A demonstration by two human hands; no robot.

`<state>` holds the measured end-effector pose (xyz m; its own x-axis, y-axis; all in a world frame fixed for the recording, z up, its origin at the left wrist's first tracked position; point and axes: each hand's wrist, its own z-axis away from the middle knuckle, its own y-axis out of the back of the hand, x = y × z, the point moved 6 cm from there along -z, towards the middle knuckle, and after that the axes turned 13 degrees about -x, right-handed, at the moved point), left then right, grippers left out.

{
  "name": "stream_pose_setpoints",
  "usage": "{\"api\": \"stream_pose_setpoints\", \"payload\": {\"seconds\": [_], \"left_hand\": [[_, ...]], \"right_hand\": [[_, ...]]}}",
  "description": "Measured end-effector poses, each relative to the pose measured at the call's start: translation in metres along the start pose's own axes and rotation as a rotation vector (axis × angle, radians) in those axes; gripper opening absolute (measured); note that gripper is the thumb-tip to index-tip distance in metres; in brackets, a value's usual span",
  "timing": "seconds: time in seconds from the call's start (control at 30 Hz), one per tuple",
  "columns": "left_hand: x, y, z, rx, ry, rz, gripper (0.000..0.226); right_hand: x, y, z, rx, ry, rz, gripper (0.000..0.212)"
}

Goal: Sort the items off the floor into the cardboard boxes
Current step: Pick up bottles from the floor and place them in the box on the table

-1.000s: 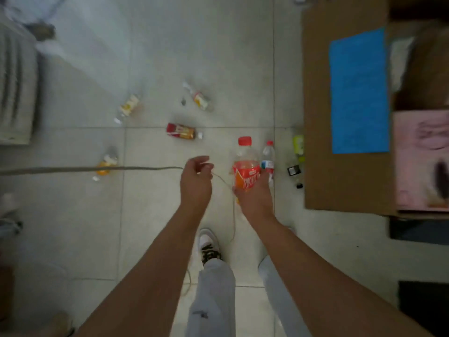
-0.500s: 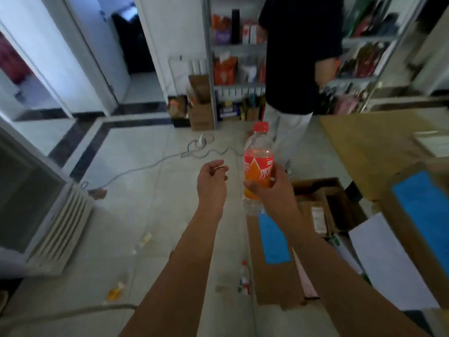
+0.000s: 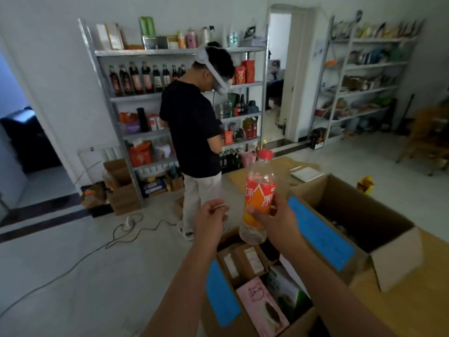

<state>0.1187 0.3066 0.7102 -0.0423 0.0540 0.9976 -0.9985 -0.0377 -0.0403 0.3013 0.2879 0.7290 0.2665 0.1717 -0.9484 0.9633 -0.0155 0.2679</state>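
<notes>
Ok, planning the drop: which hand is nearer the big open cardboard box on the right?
Right. The right hand, gripping the orange-labelled plastic bottle, is beside the big open cardboard box; the left hand is farther left.

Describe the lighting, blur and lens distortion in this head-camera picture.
Head view: dim, flat indoor light, brightest through the back doorway; head view: the big cardboard box is dark inside; head view: the wide-angle lens bows the uprights of the shelf rack; head view: the orange bottle in the right hand is fairly sharp, the wooden chair at the right edge smeared.
</notes>
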Motion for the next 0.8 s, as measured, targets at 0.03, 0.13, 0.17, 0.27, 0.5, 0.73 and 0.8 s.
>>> {"api": "stream_pose_setpoints", "payload": {"seconds": [0.03,0.13,0.17,0.27,0.5,0.73,0.8], "left_hand": [[-0.002,-0.01,0.0,-0.023,0.005,-0.008,0.014],[-0.005,-0.042,-0.006,-0.07,0.018,-0.039,0.012],[-0.006,-0.054,-0.01,-0.086,0.029,-0.038,0.011],[-0.015,-0.091,-0.026,-0.121,0.063,-0.047,0.01],[-0.077,-0.215,-0.076,-0.217,0.183,-0.096,0.016],[-0.161,-0.338,-0.093,-0.452,0.413,-0.193,0.053],[-0.17,-0.356,-0.098,-0.491,0.41,-0.265,0.065]], "right_hand": [[0.006,0.011,0.004,0.016,-0.012,-0.002,0.048],[0.023,0.047,0.011,0.042,-0.044,-0.017,0.049],[0.03,0.061,0.011,0.054,-0.055,-0.025,0.051],[0.051,0.105,0.005,0.092,-0.079,-0.048,0.054],[0.121,0.226,-0.032,0.17,-0.13,-0.014,0.059],[0.231,0.349,-0.081,0.238,-0.273,0.188,0.056],[0.257,0.362,-0.097,0.199,-0.301,0.251,0.057]]}}
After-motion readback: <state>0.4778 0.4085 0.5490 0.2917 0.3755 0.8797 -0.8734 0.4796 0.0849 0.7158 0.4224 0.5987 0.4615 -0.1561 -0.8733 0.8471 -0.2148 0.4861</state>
